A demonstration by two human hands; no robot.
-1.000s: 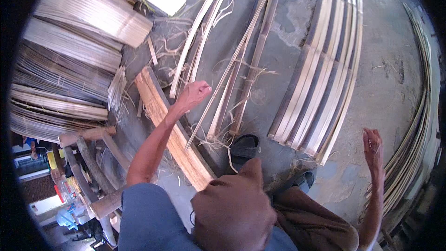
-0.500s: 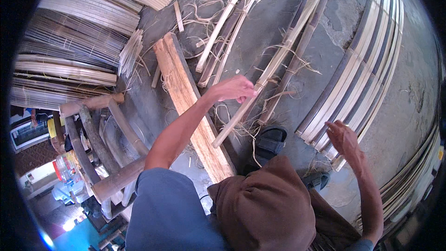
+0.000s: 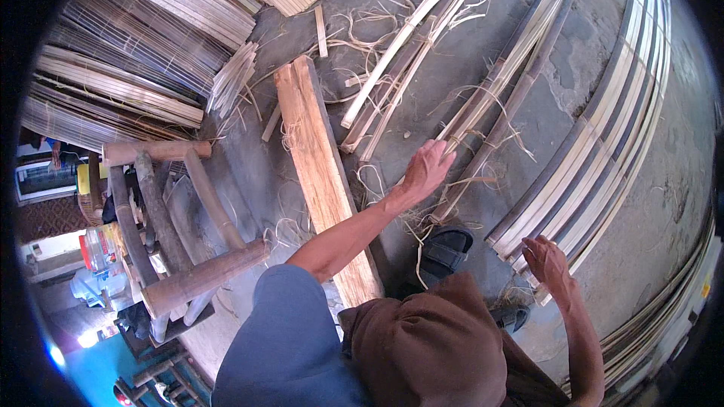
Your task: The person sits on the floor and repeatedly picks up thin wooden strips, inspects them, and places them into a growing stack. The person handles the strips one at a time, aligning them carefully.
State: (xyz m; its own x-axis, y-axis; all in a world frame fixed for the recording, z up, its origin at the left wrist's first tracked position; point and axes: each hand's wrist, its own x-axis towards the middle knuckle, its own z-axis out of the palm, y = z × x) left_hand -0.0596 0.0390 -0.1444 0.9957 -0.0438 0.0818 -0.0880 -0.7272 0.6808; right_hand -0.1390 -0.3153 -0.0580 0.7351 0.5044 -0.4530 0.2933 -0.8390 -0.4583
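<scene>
My left hand (image 3: 428, 167) is closed round the near end of a bundle of pale bamboo strips (image 3: 520, 53), which runs away to the far right. Its fingertips are partly hidden. Thin fibres tie the bundle beside the hand. Dark bamboo lengths lie along both sides of it. My right hand (image 3: 548, 262) has bent fingers at the near ends of a row of bamboo slats (image 3: 596, 132), light and dark in turn and bound by cross ties. It seems to grip a slat end, though the palm side is hidden.
A thick wooden plank (image 3: 317, 173) lies left of my left arm. Beyond it stands a bamboo-pole frame (image 3: 204, 275). Stacked slat mats (image 3: 143, 38) fill the far left. Sandals (image 3: 445, 252) are near my knee. More long strips (image 3: 656, 324) lie at the lower right.
The view has shifted, so the floor things sit further right and lower. My left hand has moved right along the bundle; the loose strip end that reached over the plank is gone from there.
</scene>
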